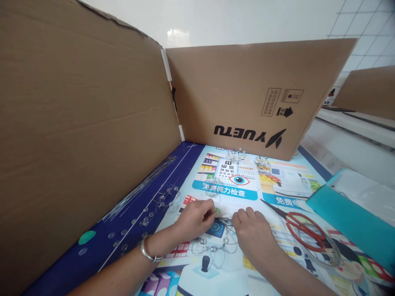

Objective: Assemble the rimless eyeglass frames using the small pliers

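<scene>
Over the printed tabletop [89,263], the left hand [195,218] and right hand [254,231], fingers curled, grip a beaded wire piece [213,248] by its far edge. It is thin and silvery, looping loosely, strung with clear round beads [203,241]; it spans the gap between the hands, spreading on their near side.

to my left i see a plain cardboard wall [83,107], at the far side a printed panel [228,90], at right a teal box [348,224].
</scene>
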Demonstrator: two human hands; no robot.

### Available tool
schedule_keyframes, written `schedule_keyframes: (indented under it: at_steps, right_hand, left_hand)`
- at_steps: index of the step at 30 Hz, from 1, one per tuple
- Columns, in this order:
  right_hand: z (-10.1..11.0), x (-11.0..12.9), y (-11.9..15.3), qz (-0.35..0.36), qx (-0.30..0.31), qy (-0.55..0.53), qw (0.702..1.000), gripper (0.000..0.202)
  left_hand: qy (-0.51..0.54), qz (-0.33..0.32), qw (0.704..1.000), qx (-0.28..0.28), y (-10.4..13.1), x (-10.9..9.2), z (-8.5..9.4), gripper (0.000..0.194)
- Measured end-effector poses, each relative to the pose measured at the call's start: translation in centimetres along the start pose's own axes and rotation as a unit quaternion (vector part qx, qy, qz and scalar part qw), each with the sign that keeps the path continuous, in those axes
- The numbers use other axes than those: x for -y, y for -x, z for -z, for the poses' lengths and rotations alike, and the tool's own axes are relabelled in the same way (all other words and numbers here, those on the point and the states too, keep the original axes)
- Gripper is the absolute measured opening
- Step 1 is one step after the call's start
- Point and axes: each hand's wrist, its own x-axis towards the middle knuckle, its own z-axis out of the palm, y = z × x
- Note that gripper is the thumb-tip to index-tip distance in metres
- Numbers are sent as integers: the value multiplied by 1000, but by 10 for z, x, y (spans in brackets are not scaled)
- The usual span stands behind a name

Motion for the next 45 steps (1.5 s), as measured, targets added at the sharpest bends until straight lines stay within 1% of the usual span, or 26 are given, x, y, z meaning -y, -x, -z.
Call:
schedule_keyframes:
  at_steps: [8,17,23,30,34,40,45]
  right_hand:
    - [6,3,-1,-10,12,6,1000,16]
    - [4,1,-2,-17,16,-3,1000,18]
    - [4,-1,-2,-31,32,-38,998,18]
    - [2,0,-5,-34,34,-52,997,17]
    - [7,4,-6,-33,38,-45,998,17]
    - [16,17,-2,-70,56,-31,996,17]
    - [16,26,-1,-105,60,-47,992,18]
  left_hand:
    - [-17,27,999,-12,1,-3,-1,5]
    - [-21,55,998,-23,0,-3,-4,6]
    - [-14,60,998,-13,0,-2,-5,6]
    - [-19,68,998,-2,0,-4,-6,6]
    - [-21,67,998,-7,0,-6,-6,6]
    - [-26,65,997,-16,2,-5,-8,6]
    - [-18,72,997,-29,4,-2,-11,8]
